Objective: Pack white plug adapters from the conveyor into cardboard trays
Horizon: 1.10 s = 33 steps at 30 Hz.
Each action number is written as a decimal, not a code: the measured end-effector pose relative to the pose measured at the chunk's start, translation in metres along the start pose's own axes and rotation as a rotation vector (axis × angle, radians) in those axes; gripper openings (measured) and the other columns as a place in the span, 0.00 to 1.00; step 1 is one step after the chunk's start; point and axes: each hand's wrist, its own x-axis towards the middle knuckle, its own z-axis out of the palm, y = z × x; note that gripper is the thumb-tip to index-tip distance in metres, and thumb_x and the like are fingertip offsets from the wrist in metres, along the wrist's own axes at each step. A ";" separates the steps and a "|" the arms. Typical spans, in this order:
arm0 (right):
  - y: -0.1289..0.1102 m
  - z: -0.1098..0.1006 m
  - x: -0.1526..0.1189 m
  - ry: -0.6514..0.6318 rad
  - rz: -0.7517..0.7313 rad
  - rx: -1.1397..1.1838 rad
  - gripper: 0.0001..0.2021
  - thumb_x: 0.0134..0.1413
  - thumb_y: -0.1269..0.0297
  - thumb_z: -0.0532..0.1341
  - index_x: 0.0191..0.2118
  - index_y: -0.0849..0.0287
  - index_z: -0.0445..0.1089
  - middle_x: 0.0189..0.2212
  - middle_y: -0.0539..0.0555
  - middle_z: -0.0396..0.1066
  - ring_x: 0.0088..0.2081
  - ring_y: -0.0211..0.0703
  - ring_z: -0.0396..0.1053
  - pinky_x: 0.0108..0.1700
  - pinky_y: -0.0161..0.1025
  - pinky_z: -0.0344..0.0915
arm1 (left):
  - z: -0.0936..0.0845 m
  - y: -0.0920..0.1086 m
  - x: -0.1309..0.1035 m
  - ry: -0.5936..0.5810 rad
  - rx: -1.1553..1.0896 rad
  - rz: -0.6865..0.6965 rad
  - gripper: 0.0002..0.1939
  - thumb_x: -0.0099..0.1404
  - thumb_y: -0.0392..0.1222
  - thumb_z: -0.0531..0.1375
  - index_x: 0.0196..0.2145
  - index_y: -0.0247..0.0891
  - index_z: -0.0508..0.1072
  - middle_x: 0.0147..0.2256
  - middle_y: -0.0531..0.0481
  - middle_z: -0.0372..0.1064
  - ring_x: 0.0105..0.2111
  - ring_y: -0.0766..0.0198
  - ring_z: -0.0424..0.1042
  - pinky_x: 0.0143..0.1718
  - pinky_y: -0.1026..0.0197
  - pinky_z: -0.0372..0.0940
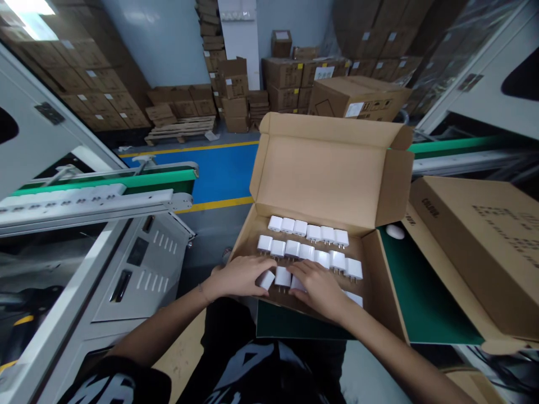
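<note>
An open cardboard box holds white plug adapters in rows, most with their metal prongs toward me. At the front row, my left hand has its fingers closed on a tilted white adapter. Just right of it stands another white adapter, between my two hands. My right hand is closed round a further adapter, partly hidden by the fingers. One more adapter shows beyond my right forearm.
A conveyor on the left carries a line of white adapters. On the green table are a closed carton and a white rounded object. Stacked cartons and a pallet stand behind.
</note>
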 end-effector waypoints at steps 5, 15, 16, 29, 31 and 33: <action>-0.007 0.001 0.011 -0.018 0.008 -0.036 0.18 0.51 0.64 0.64 0.48 0.60 0.66 0.41 0.57 0.70 0.46 0.50 0.65 0.48 0.47 0.62 | 0.003 -0.005 0.001 0.005 -0.098 -0.069 0.14 0.54 0.42 0.60 0.40 0.42 0.66 0.35 0.52 0.69 0.37 0.57 0.70 0.33 0.61 0.60; 0.038 -0.014 -0.057 0.015 0.258 0.016 0.17 0.55 0.63 0.58 0.52 0.53 0.64 0.46 0.57 0.69 0.47 0.51 0.67 0.41 0.45 0.68 | 0.013 -0.015 0.003 0.069 -0.204 -0.159 0.15 0.57 0.33 0.53 0.43 0.41 0.65 0.42 0.49 0.66 0.43 0.57 0.67 0.41 0.57 0.61; 0.045 -0.012 -0.070 0.011 0.295 -0.001 0.18 0.54 0.63 0.58 0.52 0.53 0.64 0.47 0.58 0.68 0.48 0.52 0.67 0.41 0.46 0.68 | 0.014 -0.013 0.003 0.065 -0.200 -0.146 0.14 0.58 0.33 0.53 0.43 0.41 0.66 0.43 0.48 0.65 0.44 0.57 0.67 0.43 0.56 0.61; 0.059 -0.005 -0.085 -0.046 0.234 -0.182 0.24 0.51 0.51 0.62 0.49 0.59 0.62 0.44 0.61 0.67 0.47 0.56 0.66 0.38 0.46 0.69 | 0.008 0.000 0.038 0.104 0.315 0.277 0.33 0.62 0.62 0.53 0.55 0.34 0.60 0.46 0.40 0.66 0.45 0.51 0.63 0.44 0.54 0.59; 0.057 -0.005 -0.073 -0.065 0.137 -0.226 0.24 0.52 0.48 0.61 0.48 0.61 0.62 0.43 0.61 0.67 0.44 0.54 0.66 0.38 0.46 0.69 | 0.017 0.003 0.051 0.094 0.372 0.370 0.33 0.62 0.63 0.52 0.52 0.33 0.63 0.43 0.40 0.68 0.42 0.52 0.65 0.40 0.55 0.59; 0.056 -0.001 -0.065 -0.095 0.067 -0.266 0.24 0.53 0.49 0.60 0.49 0.63 0.63 0.41 0.61 0.68 0.42 0.53 0.67 0.38 0.46 0.68 | 0.026 0.004 0.060 0.100 0.413 0.424 0.30 0.63 0.62 0.52 0.49 0.33 0.65 0.40 0.40 0.69 0.40 0.53 0.66 0.36 0.56 0.60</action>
